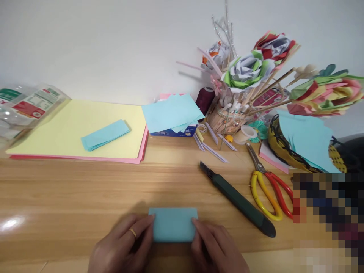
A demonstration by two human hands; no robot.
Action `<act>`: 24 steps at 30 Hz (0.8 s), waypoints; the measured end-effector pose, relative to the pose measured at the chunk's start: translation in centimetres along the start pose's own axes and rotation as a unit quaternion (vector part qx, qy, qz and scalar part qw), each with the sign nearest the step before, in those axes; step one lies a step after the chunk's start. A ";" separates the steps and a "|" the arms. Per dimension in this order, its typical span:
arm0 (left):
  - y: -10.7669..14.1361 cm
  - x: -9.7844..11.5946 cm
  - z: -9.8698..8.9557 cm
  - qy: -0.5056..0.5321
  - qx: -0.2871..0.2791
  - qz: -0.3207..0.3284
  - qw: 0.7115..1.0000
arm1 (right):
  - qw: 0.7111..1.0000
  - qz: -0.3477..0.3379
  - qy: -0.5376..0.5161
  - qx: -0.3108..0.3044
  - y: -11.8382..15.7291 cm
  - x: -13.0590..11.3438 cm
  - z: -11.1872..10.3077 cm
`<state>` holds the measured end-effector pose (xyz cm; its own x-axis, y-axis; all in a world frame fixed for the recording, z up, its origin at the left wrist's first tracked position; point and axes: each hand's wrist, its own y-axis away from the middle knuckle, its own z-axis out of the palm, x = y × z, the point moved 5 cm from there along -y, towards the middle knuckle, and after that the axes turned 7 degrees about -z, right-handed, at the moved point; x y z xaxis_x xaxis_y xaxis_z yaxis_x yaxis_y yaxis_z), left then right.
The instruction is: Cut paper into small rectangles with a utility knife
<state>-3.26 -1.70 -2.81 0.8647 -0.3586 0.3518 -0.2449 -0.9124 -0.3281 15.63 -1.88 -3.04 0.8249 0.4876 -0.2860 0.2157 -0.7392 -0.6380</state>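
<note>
A small light blue sheet of paper (174,225) is held near the table's front edge, its long side running left to right. My left hand (122,242), with a gold ring on one finger, pinches its left end. At the right end, the fingertips of my right hand (217,246) are closed on the same paper. The lower fingers of both hands are partly hidden. To the right lies a dark green utility knife (241,204) with its blade end pointing up and left. Beyond it are scissors (265,182) with one yellow and one red handle.
At the left, folded blue strips (105,135) lie on stacked yellow paper (74,113) beside plastic packaging (34,106). Blue sheets (173,112) rest on a blue box (173,131). Paper flowers (247,72) stand in a pot (227,117); a basket (287,148) holds more blue paper.
</note>
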 end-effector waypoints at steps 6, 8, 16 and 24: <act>-0.6 0.0 -0.7 0.026 0.029 -0.035 0.999 | 1.000 -0.009 -0.003 -0.014 -0.1 0.1 -0.2; -0.6 0.2 -0.7 0.038 0.041 -0.055 0.997 | 1.000 -0.012 -0.006 -0.014 -0.1 0.1 -0.2; -0.5 0.3 -0.8 0.064 0.056 -0.087 0.993 | 0.999 -0.013 0.010 -0.039 -0.3 0.0 -0.2; -0.5 0.2 -0.5 0.078 0.054 -0.093 0.991 | 0.995 -0.075 0.027 -0.060 -0.6 0.4 -0.3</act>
<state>-3.21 -1.42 -2.16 0.8100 -0.2209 0.5432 -0.0331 -0.9421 -0.3337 15.93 -1.36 -2.54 0.8050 0.5731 -0.1535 0.3959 -0.7116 -0.5804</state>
